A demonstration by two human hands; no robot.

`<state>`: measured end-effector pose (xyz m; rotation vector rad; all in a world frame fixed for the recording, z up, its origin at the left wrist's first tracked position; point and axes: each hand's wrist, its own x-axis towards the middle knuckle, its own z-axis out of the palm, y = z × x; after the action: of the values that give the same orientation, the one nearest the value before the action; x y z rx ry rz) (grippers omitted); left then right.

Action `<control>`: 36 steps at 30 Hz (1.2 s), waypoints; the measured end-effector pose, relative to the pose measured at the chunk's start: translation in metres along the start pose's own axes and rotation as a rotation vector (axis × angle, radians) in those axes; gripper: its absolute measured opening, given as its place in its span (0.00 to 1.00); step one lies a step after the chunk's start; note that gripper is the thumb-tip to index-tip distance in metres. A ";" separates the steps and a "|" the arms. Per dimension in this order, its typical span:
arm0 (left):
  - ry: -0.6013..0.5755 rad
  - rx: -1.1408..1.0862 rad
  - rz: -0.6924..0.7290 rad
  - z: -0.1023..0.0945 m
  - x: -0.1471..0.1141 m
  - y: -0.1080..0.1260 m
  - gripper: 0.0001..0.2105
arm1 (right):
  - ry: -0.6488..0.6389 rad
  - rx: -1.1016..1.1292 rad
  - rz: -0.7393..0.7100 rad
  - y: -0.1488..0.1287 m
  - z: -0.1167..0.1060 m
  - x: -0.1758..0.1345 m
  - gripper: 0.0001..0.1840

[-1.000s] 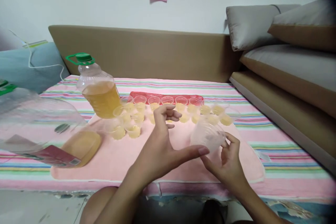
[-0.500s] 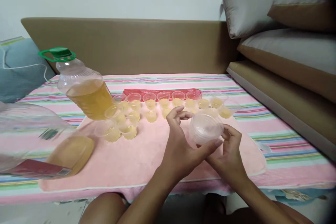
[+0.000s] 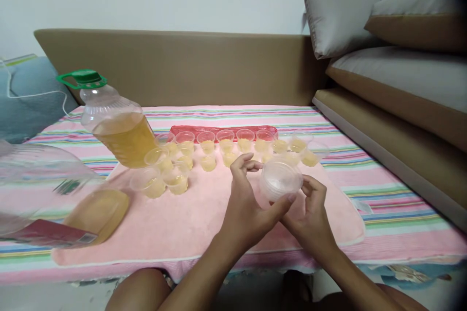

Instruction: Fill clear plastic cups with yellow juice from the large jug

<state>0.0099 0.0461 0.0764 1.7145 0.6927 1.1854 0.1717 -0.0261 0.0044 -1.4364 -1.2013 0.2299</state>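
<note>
Both my hands are around a stack of clear plastic cups (image 3: 280,177), raised over the pink mat with the rims tilted toward me. My left hand (image 3: 251,204) holds the stack from its left side, thumb across the front. On the lower right, my right hand (image 3: 310,209) has its fingers against the same stack. Just beyond stand several clear cups with yellow liquid in the bottom, such as a middle cup (image 3: 208,162) and a nearer left cup (image 3: 177,183). Some cups are partly hidden behind my hands and the stack.
A big bottle with a green handled cap (image 3: 124,131), partly full of yellow liquid, stands at the left. Nearer, a second large clear bottle (image 3: 47,175) holds less. A red plastic wrapper (image 3: 224,132) lies behind the cups. Grey-brown cushions (image 3: 397,73) are piled right.
The cup stack and both hands have shifted slightly left in view. The camera has tilted up a little, so the room sits lower. Both hands still hold the stack.
</note>
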 end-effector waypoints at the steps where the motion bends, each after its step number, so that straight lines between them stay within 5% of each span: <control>1: -0.001 0.000 -0.003 -0.001 0.000 0.000 0.42 | 0.002 -0.008 0.005 0.000 0.001 0.000 0.45; 36: 0.038 0.111 0.007 -0.001 0.001 -0.005 0.41 | 0.026 -0.064 0.007 -0.002 0.005 0.001 0.42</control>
<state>0.0090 0.0491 0.0728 1.7911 0.7891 1.2066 0.1672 -0.0223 0.0049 -1.4943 -1.1918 0.1782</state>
